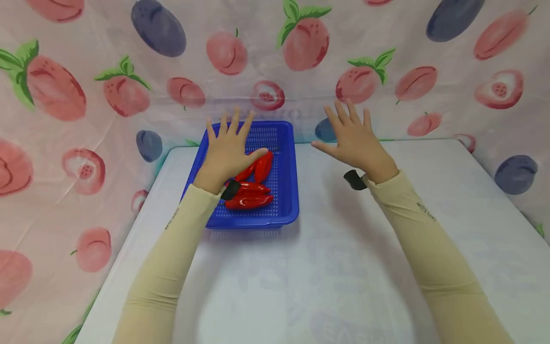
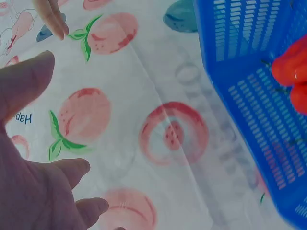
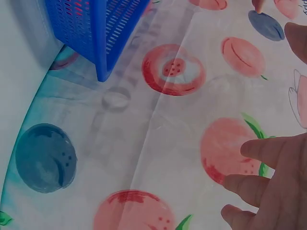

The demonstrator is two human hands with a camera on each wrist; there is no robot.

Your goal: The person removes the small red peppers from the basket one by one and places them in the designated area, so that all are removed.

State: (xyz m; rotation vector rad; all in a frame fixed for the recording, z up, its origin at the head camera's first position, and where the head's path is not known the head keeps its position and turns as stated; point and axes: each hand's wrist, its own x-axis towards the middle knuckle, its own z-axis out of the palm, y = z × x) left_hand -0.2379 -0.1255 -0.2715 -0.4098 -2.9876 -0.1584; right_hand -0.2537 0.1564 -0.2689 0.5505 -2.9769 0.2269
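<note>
In the head view my left hand (image 1: 227,150) is held with spread, straight fingers above a blue plastic basket (image 1: 289,191), holding nothing. Several glossy red peppers (image 1: 249,201) lie inside the basket, partly hidden by that hand and wrist. My right hand (image 1: 354,141), fingers also spread, hovers over the white table to the right of the basket and touches nothing. The left wrist view has the left hand (image 2: 33,191) at its left edge, apart from the basket. In the right wrist view the right hand (image 3: 273,182) shows spread fingers.
The basket stands on a white table (image 1: 343,267) near its back edge. A pink cloth (image 1: 185,124) printed with peaches and dark plums hangs behind and along the sides. A black strap piece (image 1: 354,180) sits at the right wrist, another black piece (image 1: 230,190) at the left.
</note>
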